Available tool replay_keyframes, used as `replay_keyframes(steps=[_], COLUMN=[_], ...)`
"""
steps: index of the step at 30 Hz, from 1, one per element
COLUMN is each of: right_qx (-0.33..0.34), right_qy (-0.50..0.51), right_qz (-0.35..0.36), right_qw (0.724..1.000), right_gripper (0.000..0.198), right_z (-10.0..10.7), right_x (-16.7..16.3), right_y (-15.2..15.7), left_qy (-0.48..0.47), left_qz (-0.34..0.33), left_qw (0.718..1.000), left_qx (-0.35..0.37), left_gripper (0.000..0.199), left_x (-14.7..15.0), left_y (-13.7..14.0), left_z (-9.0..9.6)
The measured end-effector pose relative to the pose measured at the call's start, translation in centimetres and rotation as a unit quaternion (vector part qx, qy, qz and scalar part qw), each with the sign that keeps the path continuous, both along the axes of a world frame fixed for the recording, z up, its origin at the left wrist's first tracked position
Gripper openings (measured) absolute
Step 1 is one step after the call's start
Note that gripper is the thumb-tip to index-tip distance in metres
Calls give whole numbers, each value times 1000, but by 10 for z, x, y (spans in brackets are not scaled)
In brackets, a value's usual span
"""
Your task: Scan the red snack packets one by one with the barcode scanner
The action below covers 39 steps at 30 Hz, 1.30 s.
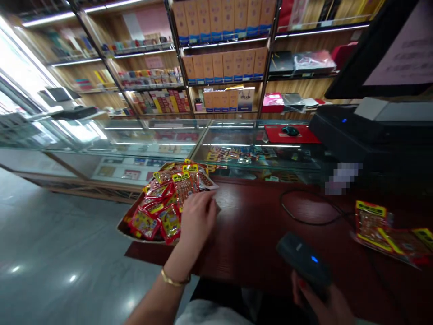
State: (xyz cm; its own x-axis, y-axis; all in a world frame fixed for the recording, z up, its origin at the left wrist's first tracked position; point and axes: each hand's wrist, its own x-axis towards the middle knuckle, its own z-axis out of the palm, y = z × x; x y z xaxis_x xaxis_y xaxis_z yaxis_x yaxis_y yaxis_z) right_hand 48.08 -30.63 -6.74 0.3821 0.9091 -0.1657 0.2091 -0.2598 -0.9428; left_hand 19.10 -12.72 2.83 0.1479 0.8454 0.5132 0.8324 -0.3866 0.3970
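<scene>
The left hand [198, 214] reached over the right side of a box [124, 232] heaped with red-and-yellow packets [171, 221], its fingers bent; whether they gripped a packet could not be told. That box sat at the left end of the dark red counter [243, 234]. Near the counter's front edge, the right hand [333, 304] grasped a handheld scanner [301, 257] with a blue light lit. Toward the right end lay loose packets [372, 225], and a black cable [311, 224] curved nearer the far edge.
</scene>
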Motion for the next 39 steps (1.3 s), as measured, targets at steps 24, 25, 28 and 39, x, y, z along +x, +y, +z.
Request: replay_keyframes(steps=[24,25,28,39], right_qx=[19,31,72,87], right_qy=[136,148,182,217], right_qz=[1,8,23,30], right_qw=[991,988,980,972], right_gripper=[60,57,52,55], right_z=[-17,-21,-32,-41], right_x=[1,3,5,-5], right_y=[19,21,32,42], left_qy=[-499,-558,-674,-712], left_qz=[-49,-49,-22,-67], left_qw=[860,815,694,621], left_qx=[-98,-151,-252,-321], left_gripper=[38,40,41,42], left_x=[49,56,72,69], left_y=[25,20,12,26], left_z=[-42,-56,-97,-122])
